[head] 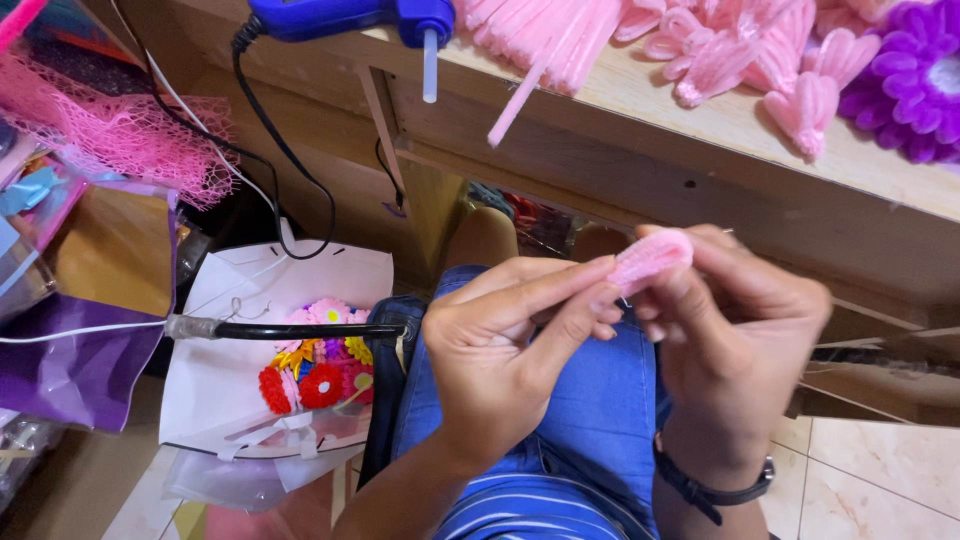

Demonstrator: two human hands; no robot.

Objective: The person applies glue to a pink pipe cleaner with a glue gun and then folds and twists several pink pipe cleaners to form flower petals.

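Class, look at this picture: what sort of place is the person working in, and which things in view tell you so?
Probably a home craft workspace for making flowers. A blue glue gun and pink fuzzy stems lie on the wooden bench, and a white bag holds finished flowers.

A small home craft corner for making artificial flowers: a rough wooden worktable [700,150] carries a blue glue gun [350,18], pink pipe cleaners [545,40] and finished fuzzy petals [800,105]. Pink netting [120,130] and a white bag of bright flowers [300,350] sit on the tiled floor [880,470].
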